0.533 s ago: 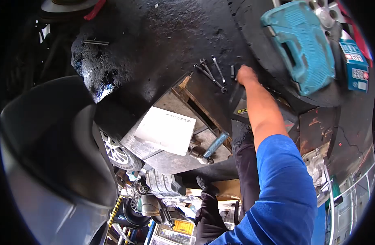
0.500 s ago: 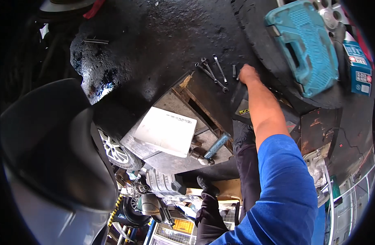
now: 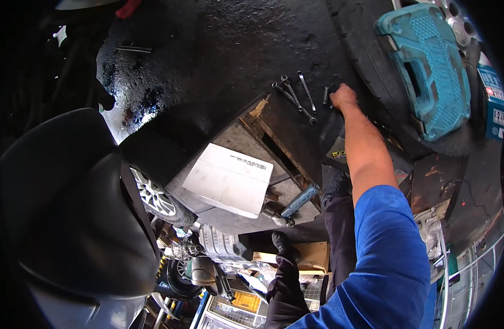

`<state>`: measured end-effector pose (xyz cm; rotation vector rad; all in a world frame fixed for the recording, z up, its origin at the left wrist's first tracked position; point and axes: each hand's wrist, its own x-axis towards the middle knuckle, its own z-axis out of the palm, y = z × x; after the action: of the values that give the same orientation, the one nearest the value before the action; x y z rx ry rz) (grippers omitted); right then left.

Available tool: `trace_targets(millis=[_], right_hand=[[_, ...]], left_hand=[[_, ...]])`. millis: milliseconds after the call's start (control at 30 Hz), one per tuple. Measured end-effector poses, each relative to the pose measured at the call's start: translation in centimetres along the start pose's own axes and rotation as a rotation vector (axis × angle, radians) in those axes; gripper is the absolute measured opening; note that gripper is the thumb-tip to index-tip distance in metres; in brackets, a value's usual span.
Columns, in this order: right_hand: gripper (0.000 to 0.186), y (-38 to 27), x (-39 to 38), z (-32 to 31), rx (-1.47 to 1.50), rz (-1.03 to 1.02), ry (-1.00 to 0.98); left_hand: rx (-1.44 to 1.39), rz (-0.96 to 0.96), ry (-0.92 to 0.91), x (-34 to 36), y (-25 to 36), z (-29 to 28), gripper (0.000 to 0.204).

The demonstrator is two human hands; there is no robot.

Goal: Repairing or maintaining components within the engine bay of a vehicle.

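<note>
My right hand (image 3: 344, 95) reaches onto the dark, grimy floor, fingers curled down around something I cannot make out, just right of a small metal socket (image 3: 325, 95). To the socket's left lie several wrenches (image 3: 306, 90). Beneath my forearm is a dark tool case (image 3: 335, 147) with a yellow label. A teal plastic case (image 3: 426, 77) rests on a tire (image 3: 361, 66) to the right. My left hand is not in view.
A worn wooden board (image 3: 285, 151) carries a white carton (image 3: 228, 180) and a blue-handled tool (image 3: 300, 198). Black car bodywork (image 3: 71, 203) fills the left side. A metal bar (image 3: 133, 49) lies at upper left; engine parts (image 3: 219, 241) sit below.
The scene sits a little farther right in the picture, with the view slightly shifted. My right hand stays beside the socket, fingers still curled.
</note>
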<state>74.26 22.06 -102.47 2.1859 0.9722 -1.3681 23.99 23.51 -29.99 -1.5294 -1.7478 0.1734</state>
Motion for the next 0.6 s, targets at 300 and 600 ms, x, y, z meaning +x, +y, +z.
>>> trace_targets(millis=[300, 600], right_hand=[[0.036, 1.3, -10.7, -5.5, 0.153, -0.292, 0.142], [0.018, 8.3, -37.0, -5.6, 0.725, -0.509, -0.554]], left_hand=[[-0.12, -0.046, 0.069, 2.0, -3.1, -4.3, 0.06], [-0.209, -0.204, 0.277, 0.0, -4.1, -14.2, 0.064]])
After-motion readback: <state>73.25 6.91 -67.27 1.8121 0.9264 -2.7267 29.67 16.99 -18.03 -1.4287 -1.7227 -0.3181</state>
